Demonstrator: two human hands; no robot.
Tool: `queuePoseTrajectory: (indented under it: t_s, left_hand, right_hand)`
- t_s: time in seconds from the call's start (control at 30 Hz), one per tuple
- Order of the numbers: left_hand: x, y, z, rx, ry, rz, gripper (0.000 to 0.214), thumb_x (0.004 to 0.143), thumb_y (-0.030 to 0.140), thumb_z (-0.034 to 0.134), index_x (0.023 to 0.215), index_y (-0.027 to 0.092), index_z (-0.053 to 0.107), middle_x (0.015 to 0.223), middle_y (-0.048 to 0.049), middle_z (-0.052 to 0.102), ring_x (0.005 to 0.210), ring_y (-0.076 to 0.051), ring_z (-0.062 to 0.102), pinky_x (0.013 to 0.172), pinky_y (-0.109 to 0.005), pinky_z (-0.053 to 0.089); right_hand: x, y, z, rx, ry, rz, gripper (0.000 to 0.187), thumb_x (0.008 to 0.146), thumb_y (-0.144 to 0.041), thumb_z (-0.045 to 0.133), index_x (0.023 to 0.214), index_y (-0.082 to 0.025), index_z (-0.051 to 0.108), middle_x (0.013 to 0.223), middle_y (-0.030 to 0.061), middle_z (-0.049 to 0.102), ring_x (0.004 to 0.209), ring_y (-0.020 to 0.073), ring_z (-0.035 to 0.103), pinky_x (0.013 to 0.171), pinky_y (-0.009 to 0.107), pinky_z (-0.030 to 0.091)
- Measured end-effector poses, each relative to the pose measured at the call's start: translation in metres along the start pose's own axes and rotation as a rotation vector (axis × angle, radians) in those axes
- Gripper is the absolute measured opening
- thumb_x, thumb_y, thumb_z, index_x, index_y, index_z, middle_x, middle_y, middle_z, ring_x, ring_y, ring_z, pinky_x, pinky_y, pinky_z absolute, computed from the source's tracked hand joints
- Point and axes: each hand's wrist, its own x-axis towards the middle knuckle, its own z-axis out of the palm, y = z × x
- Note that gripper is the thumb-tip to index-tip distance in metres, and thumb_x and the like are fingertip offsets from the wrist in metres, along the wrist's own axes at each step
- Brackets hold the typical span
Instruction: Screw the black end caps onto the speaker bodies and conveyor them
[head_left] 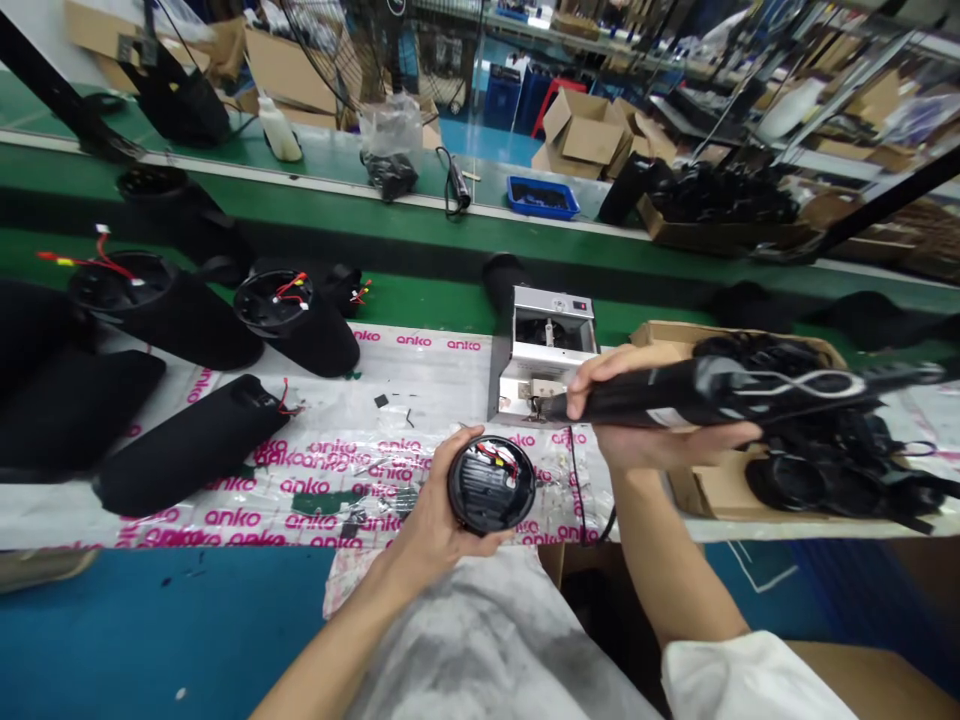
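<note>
My left hand [442,505] is wrapped round a black cylindrical speaker housing [491,515], its open end facing up toward me. Red wires and small connectors show inside the rim. In my right hand [637,400] lies a black electric screwdriver [675,390], held level, with a pale loop at its rear. Its front end points left, at a silver screw feeder [551,345] on the bench; whether they touch, I cannot tell. The feeder has an open top bay and a small red-lit switch.
Several black fabric-covered housings [187,440] lie at the left, some with red wires sticking out. A cardboard box [697,490] of black parts stands at the right. Behind the green belt [420,290] are a blue tray [541,197] and a white bottle [279,130]. Printed plastic film [300,520] covers the bench.
</note>
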Motion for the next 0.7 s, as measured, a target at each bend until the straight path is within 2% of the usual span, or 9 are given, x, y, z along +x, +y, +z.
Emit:
queuePoseTrajectory:
  t_s: [0.07, 0.17, 0.27, 0.4, 0.57, 0.7]
  left_hand:
    - [-0.002, -0.003, 0.001, -0.008, 0.0, -0.008, 0.118, 0.078, 0.051, 0.101, 0.171, 0.032, 0.032, 0.17, -0.0206, 0.048, 0.16, -0.045, 0.049, 0.134, -0.064, 0.04]
    - [-0.003, -0.006, 0.001, -0.016, -0.001, -0.016, 0.118, 0.078, 0.053, 0.1, 0.172, 0.032, 0.032, 0.17, -0.0207, 0.047, 0.16, -0.046, 0.049, 0.134, -0.065, 0.039]
    - [-0.003, -0.004, 0.001, -0.014, 0.0, -0.014, 0.118, 0.079, 0.054, 0.099, 0.172, 0.033, 0.031, 0.17, -0.0207, 0.046, 0.161, -0.045, 0.047, 0.134, -0.065, 0.039]
    - [-0.002, -0.002, -0.001, -0.02, -0.018, 0.004, 0.115, 0.082, 0.051, 0.098, 0.173, 0.035, 0.029, 0.17, -0.02, 0.046, 0.161, -0.044, 0.047, 0.134, -0.065, 0.039]
    - [-0.002, -0.005, -0.001, -0.02, -0.011, 0.01, 0.118, 0.08, 0.048, 0.101, 0.173, 0.033, 0.029, 0.171, -0.0209, 0.046, 0.162, -0.045, 0.046, 0.136, -0.066, 0.035]
    - [0.001, -0.003, -0.002, -0.027, -0.01, -0.001, 0.116, 0.077, 0.054, 0.101, 0.171, 0.033, 0.035, 0.168, -0.0199, 0.05, 0.159, -0.045, 0.051, 0.134, -0.065, 0.039]
  right_hand:
    - [-0.005, 0.01, 0.004, 0.001, 0.002, 0.028, 0.082, 0.102, -0.088, 0.046, 0.086, -0.018, 0.085, 0.065, 0.0112, 0.071, 0.033, 0.0179, 0.055, 0.028, 0.026, 0.035]
    - [-0.006, 0.015, -0.002, 0.009, -0.009, 0.139, 0.094, 0.1, -0.097, 0.035, 0.083, -0.018, 0.084, 0.065, 0.0118, 0.072, 0.03, 0.0171, 0.052, 0.026, 0.026, 0.031]
    - [-0.001, 0.005, -0.016, 0.022, -0.045, 0.196, 0.094, 0.1, -0.096, 0.037, 0.083, -0.017, 0.083, 0.067, 0.0117, 0.073, 0.03, 0.0173, 0.051, 0.027, 0.028, 0.034]
    - [0.003, -0.014, -0.027, 0.014, -0.117, 0.149, 0.092, 0.096, -0.099, 0.038, 0.088, -0.019, 0.082, 0.067, 0.0099, 0.07, 0.035, 0.0189, 0.052, 0.029, 0.031, 0.04]
    - [-0.004, -0.008, -0.006, -0.012, 0.005, -0.023, 0.08, 0.1, -0.089, 0.05, 0.088, -0.017, 0.084, 0.068, 0.0098, 0.067, 0.038, 0.0189, 0.056, 0.031, 0.029, 0.04]
    - [-0.007, 0.007, 0.007, -0.031, 0.023, 0.027, 0.077, 0.101, -0.085, 0.052, 0.087, -0.018, 0.085, 0.069, 0.0118, 0.071, 0.036, 0.0182, 0.056, 0.029, 0.027, 0.035]
